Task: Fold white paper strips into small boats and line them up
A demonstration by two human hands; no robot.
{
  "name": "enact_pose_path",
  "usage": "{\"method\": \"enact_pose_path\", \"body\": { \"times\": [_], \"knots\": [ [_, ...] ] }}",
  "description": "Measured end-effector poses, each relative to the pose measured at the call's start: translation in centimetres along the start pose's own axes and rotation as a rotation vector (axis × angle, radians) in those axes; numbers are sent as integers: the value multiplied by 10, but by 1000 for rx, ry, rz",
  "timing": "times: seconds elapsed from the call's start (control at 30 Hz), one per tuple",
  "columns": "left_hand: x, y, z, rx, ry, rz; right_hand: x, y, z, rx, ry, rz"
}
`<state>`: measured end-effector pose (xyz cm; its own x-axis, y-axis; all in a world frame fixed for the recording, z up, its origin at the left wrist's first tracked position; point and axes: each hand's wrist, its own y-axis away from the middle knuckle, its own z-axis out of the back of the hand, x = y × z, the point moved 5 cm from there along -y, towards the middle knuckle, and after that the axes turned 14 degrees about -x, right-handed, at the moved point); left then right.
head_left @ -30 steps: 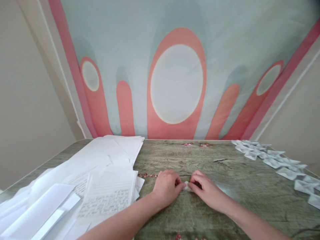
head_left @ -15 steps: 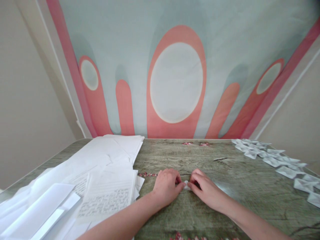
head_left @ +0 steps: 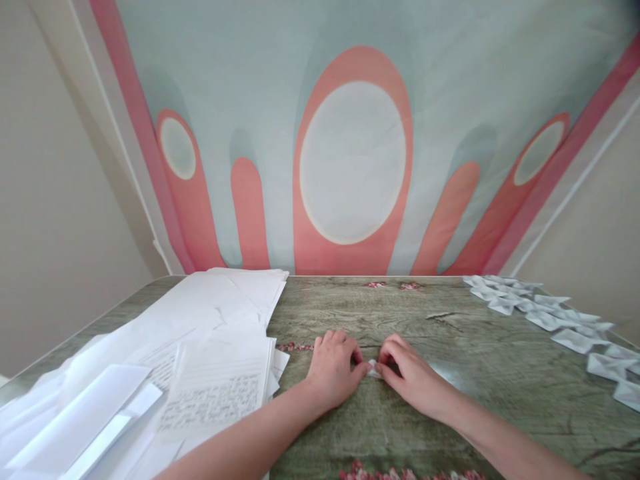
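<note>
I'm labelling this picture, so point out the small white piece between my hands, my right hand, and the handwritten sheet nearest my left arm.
Small white piece [head_left: 373, 369]: head view, on its middle.
Right hand [head_left: 412, 378]: head view, on its back.
Handwritten sheet [head_left: 215, 402]: head view, on its writing.

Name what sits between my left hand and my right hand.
In the head view, a small white piece, apparently folded paper, sits between the left hand and the right hand, with both touching it.
</note>
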<state>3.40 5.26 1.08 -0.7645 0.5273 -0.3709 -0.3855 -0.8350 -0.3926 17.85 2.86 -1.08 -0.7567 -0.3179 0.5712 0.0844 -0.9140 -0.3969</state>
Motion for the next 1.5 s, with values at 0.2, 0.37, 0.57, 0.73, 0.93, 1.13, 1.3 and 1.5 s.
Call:
{"method": "enact_pose_path", "body": {
  "times": [0.2, 0.37, 0.57, 0.73, 0.93, 1.13, 1.3, 1.5],
  "knots": [
    [4, 2, -3, -31, 8, 4, 12, 8, 7, -60, -7, 120],
    [4, 4, -4, -44, 16, 8, 31, 13, 13, -69, 175, 313],
    [2, 3, -1, -14, 17, 11, 34, 21, 4, -53, 337, 445],
    [1, 2, 0, -5, 25, 18, 30, 26, -4, -20, 429, 491],
    [1, 2, 1, -18, 23, 21, 30, 27, -3, -62, 432, 502],
    [1, 2, 0, -13, 12, 19, 34, 28, -6, -60, 547, 567],
    [2, 2, -2, -12, 2, 20, 39, 27, -5, -66, 590, 596],
    [2, 2, -1, 1, -5, 24, 45, 32, -10, -106, 683, 654]
  ]
}}
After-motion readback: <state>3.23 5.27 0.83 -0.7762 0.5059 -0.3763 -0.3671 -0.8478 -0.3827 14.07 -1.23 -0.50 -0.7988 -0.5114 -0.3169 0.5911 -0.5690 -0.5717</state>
